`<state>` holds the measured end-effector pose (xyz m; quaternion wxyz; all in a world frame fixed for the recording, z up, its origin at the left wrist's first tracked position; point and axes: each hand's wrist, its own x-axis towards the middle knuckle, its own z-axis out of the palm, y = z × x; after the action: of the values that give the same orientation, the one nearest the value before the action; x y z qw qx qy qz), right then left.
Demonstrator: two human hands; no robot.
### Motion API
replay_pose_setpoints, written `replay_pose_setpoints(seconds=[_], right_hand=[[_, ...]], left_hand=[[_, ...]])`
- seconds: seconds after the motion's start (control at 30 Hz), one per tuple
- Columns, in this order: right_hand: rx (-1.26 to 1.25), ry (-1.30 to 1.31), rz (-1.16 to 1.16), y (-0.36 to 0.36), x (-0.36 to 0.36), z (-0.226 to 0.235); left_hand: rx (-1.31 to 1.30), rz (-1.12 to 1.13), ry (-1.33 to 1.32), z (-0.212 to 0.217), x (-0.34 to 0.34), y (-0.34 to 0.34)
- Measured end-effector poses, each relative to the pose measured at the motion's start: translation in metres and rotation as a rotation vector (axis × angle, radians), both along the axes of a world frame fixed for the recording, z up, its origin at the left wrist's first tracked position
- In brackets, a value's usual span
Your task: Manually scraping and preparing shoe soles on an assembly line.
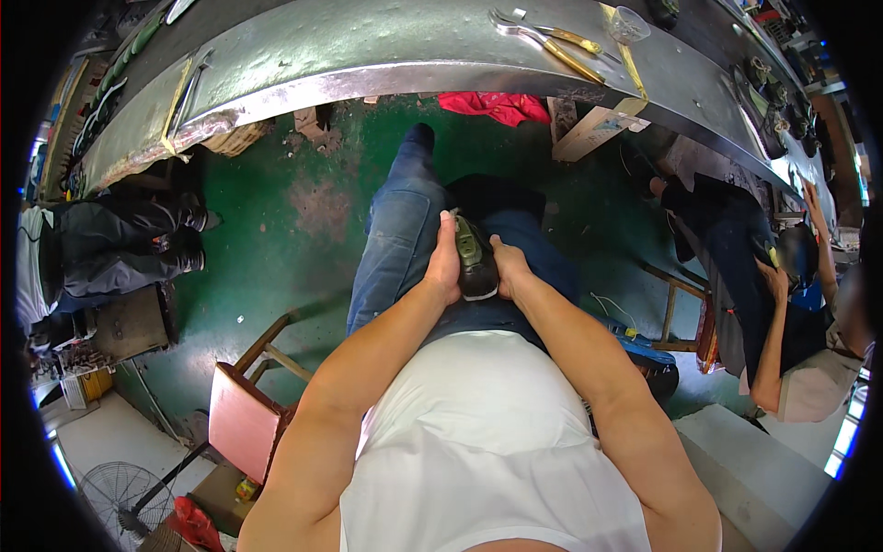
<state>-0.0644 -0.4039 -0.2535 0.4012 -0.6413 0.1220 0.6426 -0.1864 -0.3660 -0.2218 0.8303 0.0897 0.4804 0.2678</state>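
Above my lap I hold an olive-green and black shoe (475,259), with its dark rounded end turned toward my body. My left hand (446,262) is closed along its left side, thumb stretched forward. On the opposite side my right hand (511,265) presses against the shoe, and its thumb lies near the shoe's upper edge. The fingers of both hands are mostly hidden beneath the shoe. My legs in blue jeans (402,235) are under it.
A long metal bench (340,46) crosses ahead, bearing pincers with yellow handles (552,48), a clear cup (629,25) and several shoes (768,106). Co-workers stand at left (120,239) and sit at right (809,368). A pink-seated chair (244,421) and a fan (124,492) are behind left.
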Motion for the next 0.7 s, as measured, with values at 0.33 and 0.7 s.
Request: replay_pose_setpoints(seconds=[0.33, 0.7], right_hand=[[-0.033, -0.013, -0.049, -0.008, 0.003, 0.014], [-0.012, -0.126, -0.046, -0.027, 0.003, 0.027]], left_hand=[[-0.037, 0.040, 0.032, -0.004, 0.018, 0.004], [0.113, -0.018, 0.081, -0.015, 0.023, 0.000]])
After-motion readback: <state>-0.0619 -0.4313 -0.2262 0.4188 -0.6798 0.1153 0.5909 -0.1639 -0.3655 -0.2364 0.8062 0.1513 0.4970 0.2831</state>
